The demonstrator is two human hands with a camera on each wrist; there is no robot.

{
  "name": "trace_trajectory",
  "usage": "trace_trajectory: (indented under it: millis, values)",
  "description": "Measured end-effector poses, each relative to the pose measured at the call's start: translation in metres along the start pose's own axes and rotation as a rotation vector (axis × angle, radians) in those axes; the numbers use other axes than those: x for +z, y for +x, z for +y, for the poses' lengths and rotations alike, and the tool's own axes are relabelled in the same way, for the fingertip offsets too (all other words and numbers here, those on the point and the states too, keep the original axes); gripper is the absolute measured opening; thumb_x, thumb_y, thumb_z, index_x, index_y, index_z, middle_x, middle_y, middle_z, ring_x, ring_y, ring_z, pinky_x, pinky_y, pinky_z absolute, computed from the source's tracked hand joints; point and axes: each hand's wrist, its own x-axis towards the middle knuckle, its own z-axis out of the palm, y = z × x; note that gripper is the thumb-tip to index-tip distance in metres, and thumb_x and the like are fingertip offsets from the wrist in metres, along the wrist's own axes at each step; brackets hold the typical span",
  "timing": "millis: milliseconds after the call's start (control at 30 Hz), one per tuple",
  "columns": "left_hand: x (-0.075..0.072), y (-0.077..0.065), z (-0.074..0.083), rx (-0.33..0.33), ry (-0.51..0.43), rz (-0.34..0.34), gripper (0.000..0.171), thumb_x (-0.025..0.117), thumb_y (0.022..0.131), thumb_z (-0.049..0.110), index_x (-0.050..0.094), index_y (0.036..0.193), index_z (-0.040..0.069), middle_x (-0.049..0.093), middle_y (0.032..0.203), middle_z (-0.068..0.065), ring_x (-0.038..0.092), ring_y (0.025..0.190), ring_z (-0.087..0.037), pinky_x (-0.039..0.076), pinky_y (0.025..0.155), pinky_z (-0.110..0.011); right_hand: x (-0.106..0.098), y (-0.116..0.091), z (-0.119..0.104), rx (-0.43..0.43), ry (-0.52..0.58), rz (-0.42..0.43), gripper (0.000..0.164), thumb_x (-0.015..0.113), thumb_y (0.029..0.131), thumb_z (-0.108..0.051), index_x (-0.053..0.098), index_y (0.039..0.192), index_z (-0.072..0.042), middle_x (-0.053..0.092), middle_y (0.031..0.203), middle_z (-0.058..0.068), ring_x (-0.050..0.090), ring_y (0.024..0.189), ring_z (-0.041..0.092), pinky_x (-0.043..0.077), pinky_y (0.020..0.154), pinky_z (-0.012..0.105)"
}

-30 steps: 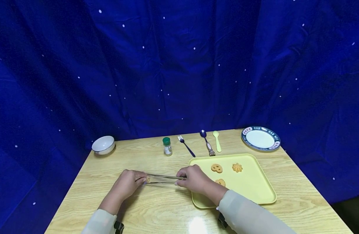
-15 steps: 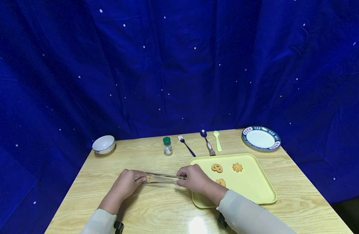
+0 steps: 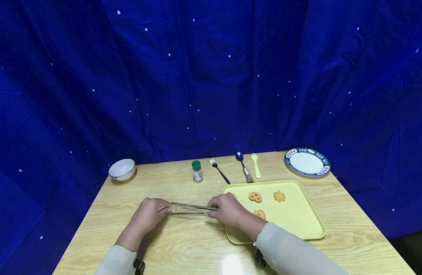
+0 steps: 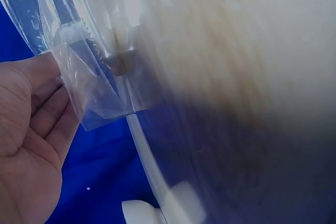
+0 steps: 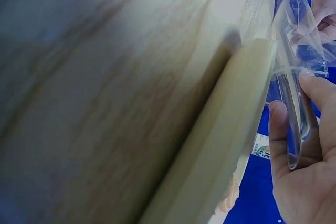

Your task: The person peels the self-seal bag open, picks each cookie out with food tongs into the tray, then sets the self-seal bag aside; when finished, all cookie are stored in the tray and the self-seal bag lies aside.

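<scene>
My right hand (image 3: 228, 210) holds metal tongs (image 5: 295, 124) near the tray's left edge, the tongs' arms pointing left. Between the far tips sits a small golden cookie (image 3: 174, 209), partly hidden by my left fingers. Around that end is a clear plastic bag (image 4: 100, 98), its edge pinched by my left hand (image 3: 150, 214). Under the right forearm lies a yellow tray (image 3: 293, 225) bearing a pretzel-shaped cookie (image 3: 255, 197), a flower-shaped cookie (image 3: 279, 196) and a round cookie (image 3: 260, 214). A sliver of another cookie shows beside the right hand.
Behind the hands stands a green-capped shaker jar (image 3: 197, 172). Along the back lie a fork (image 3: 219, 171), a dark spoon (image 3: 244, 168) and a pale yellow spoon (image 3: 255, 165). A white bowl (image 3: 122, 170) stands back left, a rimmed plate (image 3: 305, 163) back right.
Both hands keep nearly the same place and hold. The cookie at the tongs' tips shows a little more clearly, and a cookie sliver has come into sight beside the right hand.
</scene>
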Motion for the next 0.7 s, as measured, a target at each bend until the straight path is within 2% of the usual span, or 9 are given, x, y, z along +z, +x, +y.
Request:
trace_trajectory:
  millis: [267,433,700]
  values:
    - [0.001,0.001,-0.001,0.024,0.047,0.009,0.009,0.079,0.091,0.017,0.083,0.098,0.018,0.079,0.107,-0.001,0.076,0.102,-0.023,0.062,0.089,-0.041,-0.006,-0.006,-0.001,-0.026,0.0,-0.01,0.018,0.08,0.09,-0.035,0.079,0.098,-0.019,0.077,0.089,-0.014,0.063,0.077,-0.004,0.055,0.071,0.02]
    - [0.0,0.002,-0.005,0.036,0.083,0.008,0.01,0.079,0.09,0.014,0.083,0.098,0.017,0.079,0.104,-0.001,0.076,0.1,-0.022,0.063,0.087,-0.039,-0.014,-0.016,0.006,-0.045,0.005,-0.022,0.016,0.081,0.089,-0.033,0.079,0.096,-0.019,0.074,0.083,-0.018,0.058,0.071,-0.004,0.052,0.067,0.019]
    - [-0.002,0.0,-0.007,0.016,0.091,-0.01,0.009,0.078,0.091,0.016,0.083,0.099,0.017,0.079,0.107,-0.001,0.075,0.103,-0.025,0.061,0.092,-0.043,-0.028,-0.034,0.02,-0.028,0.009,-0.018,0.014,0.081,0.089,-0.03,0.08,0.096,-0.018,0.076,0.087,-0.015,0.065,0.078,-0.003,0.055,0.069,0.022]
